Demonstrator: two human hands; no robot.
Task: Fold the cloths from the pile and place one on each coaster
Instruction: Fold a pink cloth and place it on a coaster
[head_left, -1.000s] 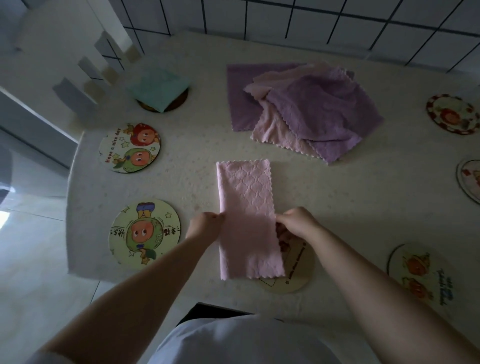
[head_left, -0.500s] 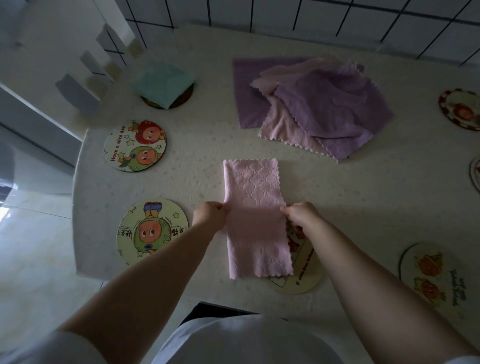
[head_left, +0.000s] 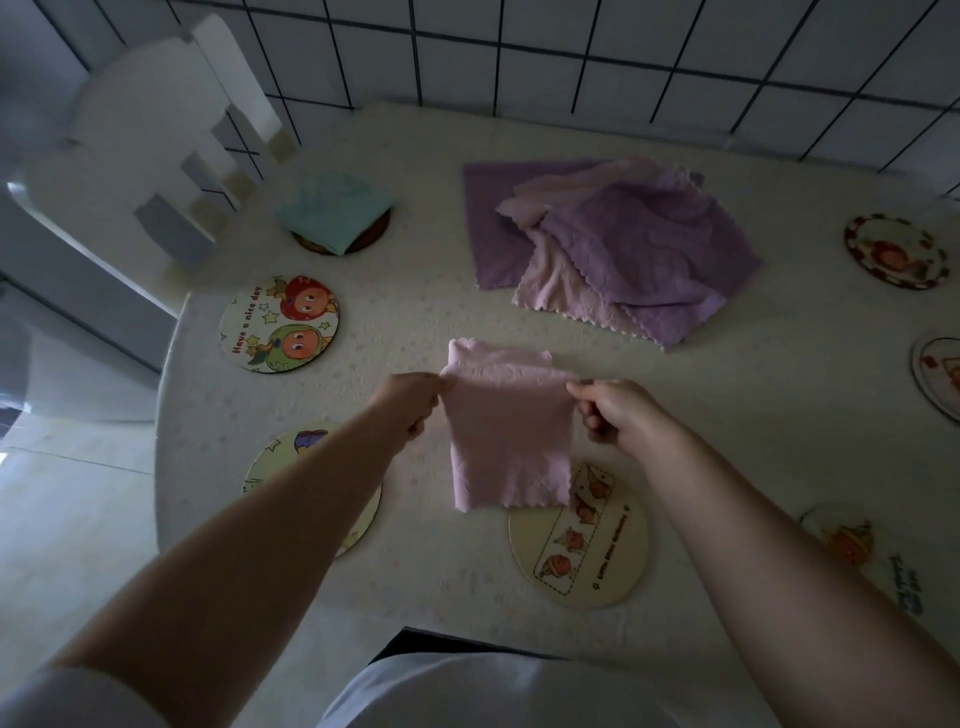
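Flanking pink cloth (head_left: 506, 431), coasters (head_left: 579, 545), purple pile (head_left: 623, 244)

I count 8 coasters (head_left: 279, 323) on the table, 1 under a folded teal cloth (head_left: 335, 209). 1 pink cloth (head_left: 506, 431) w/ 2 hands on it. Approx. 3–4 cloths in pile (head_left: 623, 244), can't tell exactly.

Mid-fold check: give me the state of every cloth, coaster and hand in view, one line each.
Pink textured cloth: half-folded strip, lifted at the middle.
Left hand: pinches the strip's left edge.
Right hand: pinches its right edge.
Teal folded cloth: lies on a dark coaster.
Purple and pink cloth pile: unfolded, heaped.
Round "Have a nice day" cartoon coaster: bare.
Cream oval coaster: bare, its far edge behind the strip.
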